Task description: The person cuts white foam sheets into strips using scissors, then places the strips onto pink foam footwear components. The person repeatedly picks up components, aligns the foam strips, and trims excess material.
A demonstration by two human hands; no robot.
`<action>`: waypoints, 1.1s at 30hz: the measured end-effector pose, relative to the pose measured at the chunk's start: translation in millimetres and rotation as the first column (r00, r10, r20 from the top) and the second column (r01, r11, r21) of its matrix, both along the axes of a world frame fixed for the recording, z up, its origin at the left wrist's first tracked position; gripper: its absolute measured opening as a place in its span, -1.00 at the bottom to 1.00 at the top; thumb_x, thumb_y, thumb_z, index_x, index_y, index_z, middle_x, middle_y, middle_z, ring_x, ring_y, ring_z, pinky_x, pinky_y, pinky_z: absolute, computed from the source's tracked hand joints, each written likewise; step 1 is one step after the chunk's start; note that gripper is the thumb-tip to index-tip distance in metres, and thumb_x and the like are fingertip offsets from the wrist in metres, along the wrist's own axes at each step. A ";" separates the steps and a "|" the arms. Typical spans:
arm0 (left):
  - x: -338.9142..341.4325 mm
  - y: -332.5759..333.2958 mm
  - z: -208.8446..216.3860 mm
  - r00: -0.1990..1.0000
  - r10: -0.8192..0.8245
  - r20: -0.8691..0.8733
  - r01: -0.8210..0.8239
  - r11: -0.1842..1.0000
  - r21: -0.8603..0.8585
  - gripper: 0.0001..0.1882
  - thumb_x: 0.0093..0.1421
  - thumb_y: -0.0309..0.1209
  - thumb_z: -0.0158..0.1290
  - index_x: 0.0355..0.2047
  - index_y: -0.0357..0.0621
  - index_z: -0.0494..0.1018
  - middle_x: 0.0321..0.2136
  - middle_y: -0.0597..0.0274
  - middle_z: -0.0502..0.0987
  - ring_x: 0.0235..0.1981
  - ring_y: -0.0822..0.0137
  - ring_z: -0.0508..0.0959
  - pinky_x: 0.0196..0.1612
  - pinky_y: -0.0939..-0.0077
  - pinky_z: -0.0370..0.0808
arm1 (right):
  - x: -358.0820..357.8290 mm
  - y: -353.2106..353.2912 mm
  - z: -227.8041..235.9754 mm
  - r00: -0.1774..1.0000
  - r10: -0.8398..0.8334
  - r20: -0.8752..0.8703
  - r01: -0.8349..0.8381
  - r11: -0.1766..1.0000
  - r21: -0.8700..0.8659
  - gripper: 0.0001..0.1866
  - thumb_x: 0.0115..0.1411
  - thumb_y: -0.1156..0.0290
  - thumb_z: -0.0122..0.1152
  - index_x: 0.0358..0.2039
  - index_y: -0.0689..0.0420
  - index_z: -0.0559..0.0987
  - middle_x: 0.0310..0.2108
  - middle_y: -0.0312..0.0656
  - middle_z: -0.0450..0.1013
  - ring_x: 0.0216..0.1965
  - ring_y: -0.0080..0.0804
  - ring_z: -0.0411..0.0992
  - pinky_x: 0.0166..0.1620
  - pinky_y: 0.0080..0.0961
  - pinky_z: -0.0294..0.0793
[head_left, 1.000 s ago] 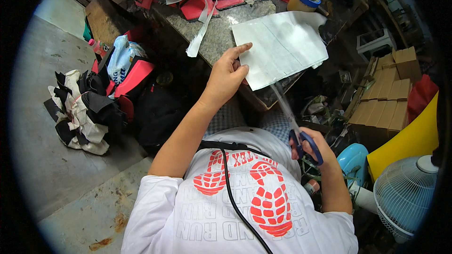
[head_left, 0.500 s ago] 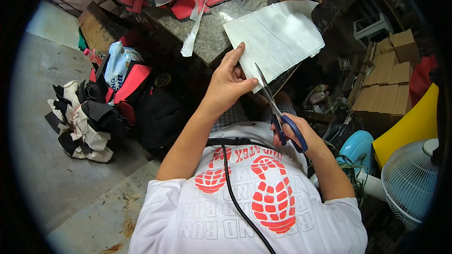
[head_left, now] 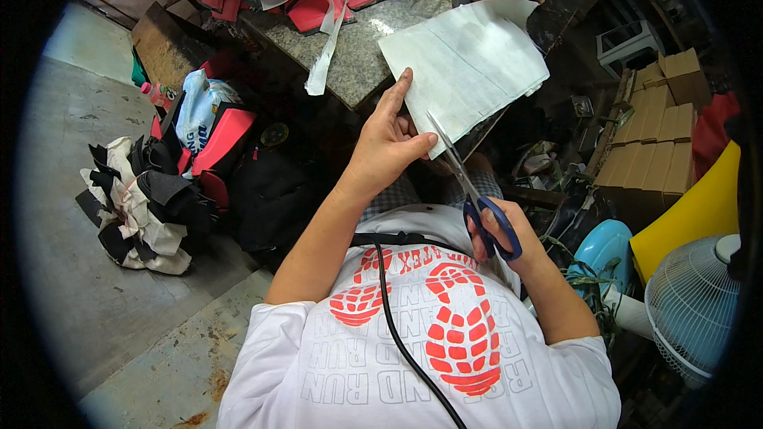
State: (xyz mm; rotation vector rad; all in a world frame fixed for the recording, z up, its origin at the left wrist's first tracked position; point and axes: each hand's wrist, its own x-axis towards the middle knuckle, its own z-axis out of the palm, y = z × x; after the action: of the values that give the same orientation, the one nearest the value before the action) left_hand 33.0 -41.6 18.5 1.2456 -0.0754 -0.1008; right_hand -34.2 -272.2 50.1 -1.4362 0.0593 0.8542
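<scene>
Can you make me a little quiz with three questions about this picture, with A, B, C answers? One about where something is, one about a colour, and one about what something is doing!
1. Where is the white sheet?
A. on the grey stone table
B. on the floor
C. on the fan

2. What colour are the handles of the scissors?
A. red
B. blue
C. green

3. What is the left hand doing?
A. resting flat on the floor
B. holding a cup
C. holding the sheet's near edge

Answers: 1 A, the sheet lies on the tabletop and hangs over its edge. 2 B, blue loops sit in the grip of the right hand. 3 C, its fingers pinch the sheet beside the blades.
</scene>
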 end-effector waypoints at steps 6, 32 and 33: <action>-3.0 -1.2 -2.1 0.999 -0.031 -0.030 0.029 0.999 -0.040 -0.04 0.04 -0.67 0.18 0.37 -0.44 -0.13 0.17 0.13 0.17 -0.36 0.50 0.43 -0.36 0.61 0.52 | 3.6 5.7 -4.8 1.000 -0.025 0.012 0.025 1.000 0.018 -0.41 0.21 -0.21 0.16 -0.38 0.18 0.47 -0.68 -0.29 0.41 -0.68 -0.58 0.40 -0.57 -0.67 0.37; 0.1 -7.4 3.4 0.994 0.081 -0.075 -0.088 0.990 -0.109 -0.05 0.12 -0.70 0.11 0.42 -0.28 -0.21 -0.30 0.18 0.50 -0.36 0.51 0.48 -0.28 0.65 0.46 | 23.0 17.7 -6.0 1.000 0.020 -0.022 -0.018 0.995 0.098 -0.48 0.31 -0.14 0.06 -0.36 0.15 0.45 -0.65 -0.32 0.41 -0.63 -0.61 0.42 -0.53 -0.68 0.35; -0.4 -7.2 4.9 0.995 0.074 -0.065 -0.080 0.991 -0.103 -0.05 0.13 -0.70 0.11 0.42 -0.28 -0.21 -0.31 0.19 0.50 -0.37 0.52 0.47 -0.29 0.65 0.45 | 23.5 18.6 -5.9 1.000 0.000 -0.023 0.001 0.997 0.075 -0.49 0.31 -0.12 0.07 -0.36 0.15 0.45 -0.65 -0.32 0.41 -0.63 -0.61 0.41 -0.53 -0.69 0.36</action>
State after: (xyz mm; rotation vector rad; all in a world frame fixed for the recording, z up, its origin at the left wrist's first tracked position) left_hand 32.6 -48.8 23.4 1.1374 0.0204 -0.0671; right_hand -10.6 -253.6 44.1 -1.3566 0.0446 0.8639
